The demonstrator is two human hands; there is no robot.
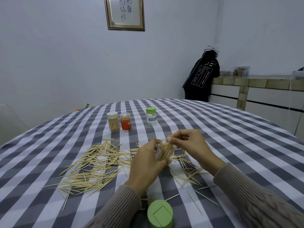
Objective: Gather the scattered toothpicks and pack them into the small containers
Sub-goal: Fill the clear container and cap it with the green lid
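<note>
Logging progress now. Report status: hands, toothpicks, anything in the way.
Left hand grips clear container, right hand pinches toothpicks into its mouth. Scattered toothpicks mostly still on the tablecloth. Green lid at near edge; nothing blocking.

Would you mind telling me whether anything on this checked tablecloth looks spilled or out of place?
Yes: pale wooden toothpicks lie strewn loose across the grey-and-white checked tablecloth, mostly left of the hands, fewer to the right. A round green lid sits alone at the near edge, off its container.
</note>
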